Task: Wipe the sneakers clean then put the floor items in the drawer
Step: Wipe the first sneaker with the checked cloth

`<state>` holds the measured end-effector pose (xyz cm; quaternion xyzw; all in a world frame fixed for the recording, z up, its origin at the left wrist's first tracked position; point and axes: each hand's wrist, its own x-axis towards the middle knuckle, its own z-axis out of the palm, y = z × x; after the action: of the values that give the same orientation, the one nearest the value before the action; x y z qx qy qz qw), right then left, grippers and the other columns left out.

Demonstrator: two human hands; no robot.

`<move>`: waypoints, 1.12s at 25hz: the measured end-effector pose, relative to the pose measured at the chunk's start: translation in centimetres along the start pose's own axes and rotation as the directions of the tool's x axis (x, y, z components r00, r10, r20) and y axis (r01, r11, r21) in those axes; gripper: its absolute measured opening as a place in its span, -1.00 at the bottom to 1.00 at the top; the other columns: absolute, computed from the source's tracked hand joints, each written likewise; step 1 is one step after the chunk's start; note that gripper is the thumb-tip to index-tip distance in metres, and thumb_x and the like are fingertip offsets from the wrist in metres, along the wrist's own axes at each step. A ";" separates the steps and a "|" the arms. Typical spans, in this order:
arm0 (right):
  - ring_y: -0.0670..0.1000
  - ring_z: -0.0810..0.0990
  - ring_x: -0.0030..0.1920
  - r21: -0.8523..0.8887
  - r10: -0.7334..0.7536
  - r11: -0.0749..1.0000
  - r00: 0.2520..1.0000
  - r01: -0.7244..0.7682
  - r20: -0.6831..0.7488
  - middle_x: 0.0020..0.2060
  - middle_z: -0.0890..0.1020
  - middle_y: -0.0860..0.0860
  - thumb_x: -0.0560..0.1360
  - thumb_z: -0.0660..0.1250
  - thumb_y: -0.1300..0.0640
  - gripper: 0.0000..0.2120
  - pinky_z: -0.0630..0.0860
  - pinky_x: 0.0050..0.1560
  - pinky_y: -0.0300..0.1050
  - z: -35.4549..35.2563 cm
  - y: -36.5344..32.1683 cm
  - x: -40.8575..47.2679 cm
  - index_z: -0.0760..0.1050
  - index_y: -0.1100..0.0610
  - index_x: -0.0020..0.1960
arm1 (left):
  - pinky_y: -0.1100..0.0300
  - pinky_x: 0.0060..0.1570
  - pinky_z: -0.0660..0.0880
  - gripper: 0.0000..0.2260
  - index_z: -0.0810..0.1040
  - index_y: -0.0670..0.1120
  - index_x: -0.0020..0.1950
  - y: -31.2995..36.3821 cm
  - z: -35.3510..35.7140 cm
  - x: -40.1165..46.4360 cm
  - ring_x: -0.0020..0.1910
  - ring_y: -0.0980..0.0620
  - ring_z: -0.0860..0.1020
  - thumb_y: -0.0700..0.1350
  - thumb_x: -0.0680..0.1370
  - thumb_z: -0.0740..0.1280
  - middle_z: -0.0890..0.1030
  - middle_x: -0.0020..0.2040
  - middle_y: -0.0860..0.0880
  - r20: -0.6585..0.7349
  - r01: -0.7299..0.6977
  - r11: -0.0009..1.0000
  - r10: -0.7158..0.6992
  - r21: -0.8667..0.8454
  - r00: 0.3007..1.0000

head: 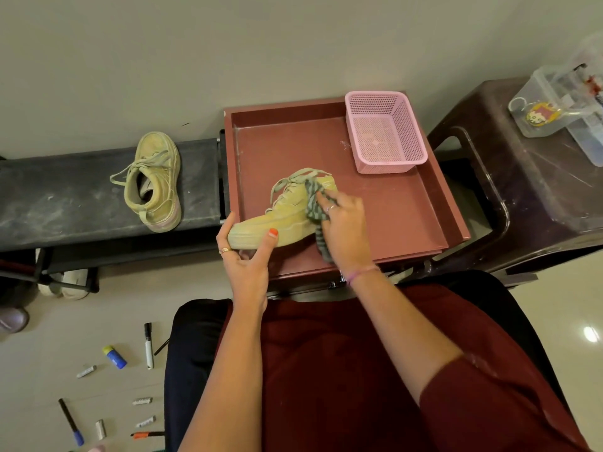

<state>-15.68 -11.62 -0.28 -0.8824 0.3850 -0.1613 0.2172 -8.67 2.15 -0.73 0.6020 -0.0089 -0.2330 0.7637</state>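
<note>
Both hands work a tan sneaker (277, 220) lying on its side in an open red drawer (408, 216): the left hand (246, 256) clamps the toe end, thumb on top, while the right hand (342, 223) presses a bunched grey checked cloth (315, 203) against the shoe's upper near the laces. A pink mesh basket (385, 132) sits in the drawer's far right corner. The second sneaker (155, 181) rests on a dusty black bench (65, 197) to the left. Markers (148, 345), a blue glue stick (115, 356) and small batteries (142, 401) lie scattered on the floor, near left.
</note>
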 end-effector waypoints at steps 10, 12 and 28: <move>0.13 0.39 0.19 0.049 -0.047 0.998 0.999 0.047 -0.017 0.26 0.53 0.07 0.51 0.23 0.36 -0.61 0.28 0.26 -0.21 -0.1 -1.5 -1.7 0.49 0.17 0.32 | -0.07 0.31 0.46 -0.40 0.35 0.06 0.38 0.1 -0.4 0.1 0.15 0.12 0.57 -0.35 0.46 0.44 0.54 0.17 0.03 0.032 -0.022 1.000 0.023 -0.012 0.999; 0.12 0.38 0.18 0.010 -0.062 0.998 0.998 0.062 -0.003 0.25 0.53 0.07 0.52 0.22 0.36 -0.62 0.26 0.26 -0.26 0.0 -0.9 0.2 0.49 0.19 0.32 | -0.07 0.31 0.46 -0.40 0.34 0.05 0.38 0.1 -0.3 0.2 0.15 0.11 0.57 -0.37 0.45 0.44 0.55 0.18 0.01 0.046 -0.022 1.000 0.023 -0.020 0.999; 0.16 0.42 0.23 -0.068 0.093 0.993 0.996 -0.093 0.003 0.30 0.51 0.09 0.56 0.14 0.36 -0.61 0.31 0.28 -0.22 0.2 1.8 4.6 0.46 0.18 0.35 | 0.23 0.12 0.53 -0.39 0.35 0.03 0.37 -0.1 -0.6 -0.2 0.09 0.19 0.58 -0.38 0.43 0.45 0.47 0.24 -0.08 0.080 -0.061 0.998 0.061 0.007 0.995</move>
<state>-13.75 -16.12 -0.81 -0.8709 0.4302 -0.1352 0.1955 -8.74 2.77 -0.97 0.5952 -0.0588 -0.2334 0.7667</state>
